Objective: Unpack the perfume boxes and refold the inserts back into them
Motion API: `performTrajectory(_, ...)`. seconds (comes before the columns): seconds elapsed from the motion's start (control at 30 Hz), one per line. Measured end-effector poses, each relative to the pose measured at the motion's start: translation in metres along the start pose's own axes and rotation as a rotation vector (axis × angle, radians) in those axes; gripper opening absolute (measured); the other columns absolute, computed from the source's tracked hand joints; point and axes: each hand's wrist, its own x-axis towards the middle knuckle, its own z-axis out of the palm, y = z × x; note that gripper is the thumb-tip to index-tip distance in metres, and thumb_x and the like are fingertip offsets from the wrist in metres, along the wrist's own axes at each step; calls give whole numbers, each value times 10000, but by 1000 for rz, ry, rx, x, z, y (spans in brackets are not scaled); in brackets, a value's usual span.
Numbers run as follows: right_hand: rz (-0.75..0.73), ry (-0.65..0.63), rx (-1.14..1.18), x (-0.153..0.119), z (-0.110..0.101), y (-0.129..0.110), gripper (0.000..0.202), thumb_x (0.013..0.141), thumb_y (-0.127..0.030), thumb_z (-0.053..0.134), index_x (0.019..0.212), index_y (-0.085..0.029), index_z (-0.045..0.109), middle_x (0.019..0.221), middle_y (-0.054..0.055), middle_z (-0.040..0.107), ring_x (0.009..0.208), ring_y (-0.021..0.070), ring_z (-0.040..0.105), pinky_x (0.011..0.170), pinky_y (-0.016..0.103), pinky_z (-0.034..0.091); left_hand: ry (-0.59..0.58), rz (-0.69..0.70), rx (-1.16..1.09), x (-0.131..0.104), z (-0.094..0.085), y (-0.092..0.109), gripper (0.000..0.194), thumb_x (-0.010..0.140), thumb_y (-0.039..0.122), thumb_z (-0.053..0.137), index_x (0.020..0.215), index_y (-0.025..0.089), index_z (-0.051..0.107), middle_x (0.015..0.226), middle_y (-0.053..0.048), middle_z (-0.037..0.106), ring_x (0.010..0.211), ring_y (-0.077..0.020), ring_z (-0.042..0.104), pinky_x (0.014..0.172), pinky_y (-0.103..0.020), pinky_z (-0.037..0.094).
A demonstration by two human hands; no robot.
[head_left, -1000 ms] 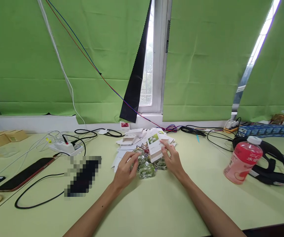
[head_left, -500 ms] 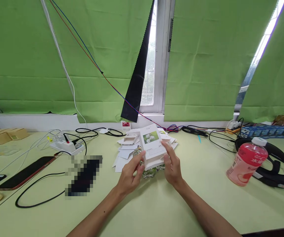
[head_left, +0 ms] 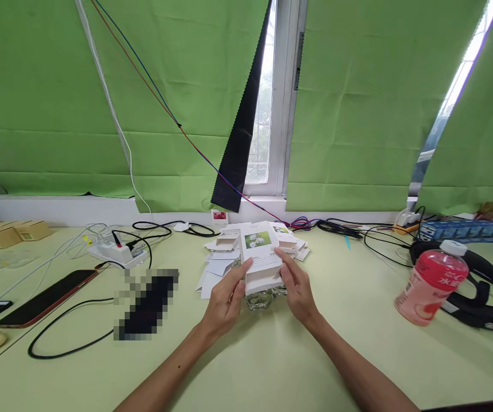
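Observation:
A white cardboard box (head_left: 261,260) printed with a flower picture is between my two hands, its near end gaping. My left hand (head_left: 225,300) grips the left edge, thumb low and index finger along the side. On the opposite edge my right hand (head_left: 298,292) holds on, with a fingertip on the printed face. Under the box's near end lies a shiny, clear-and-silvery item (head_left: 258,300), partly hidden, and I cannot make out its kind. Several white folded boxes (head_left: 218,266) are piled behind and to the left.
On the right stand a pink drink bottle (head_left: 433,283) and a black headset-like band (head_left: 482,309). At left are a power strip (head_left: 120,252), a phone (head_left: 49,297), a blurred dark object (head_left: 147,306) and looping cables. Small brown boxes (head_left: 8,233) sit at the far left.
The box has turned slightly to the left and its near end shows more of the opening. Both hands stay on its edges. The whole view has shifted a little.

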Motion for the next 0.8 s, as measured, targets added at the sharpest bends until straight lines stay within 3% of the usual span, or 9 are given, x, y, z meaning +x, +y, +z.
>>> performTrajectory(0.17,23,-37,68,1,1,1,408,986,-385,457,1335,-232,601,1146,72,677,922,196,632,759,293,542,-23,-125,-35,-4,1,-3,446,1020,325,334,1435,209,450,1101,-97,698,876,-182,657,770,-307,535)
performTrajectory(0.3,34,-51,83,1,2,4,402,966,-382,499,1323,-237,615,1052,64,673,811,165,621,718,282,547,3,-224,-115,-5,3,-4,456,1016,401,322,1408,216,465,960,-63,674,689,-142,581,660,-281,514)
performTrajectory(0.57,70,-95,103,2,2,3,455,948,-383,533,1375,-228,568,971,49,624,677,115,560,641,253,538,3,-386,-268,-3,4,-2,459,1001,465,351,1382,242,478,958,-47,616,656,-120,529,606,-243,496)
performTrajectory(0.8,37,-121,53,2,3,2,488,897,-339,597,1377,-256,566,918,17,612,643,95,530,665,257,559,79,-485,-319,1,3,3,463,978,509,397,1330,238,523,863,-17,576,623,-117,482,551,-219,459)
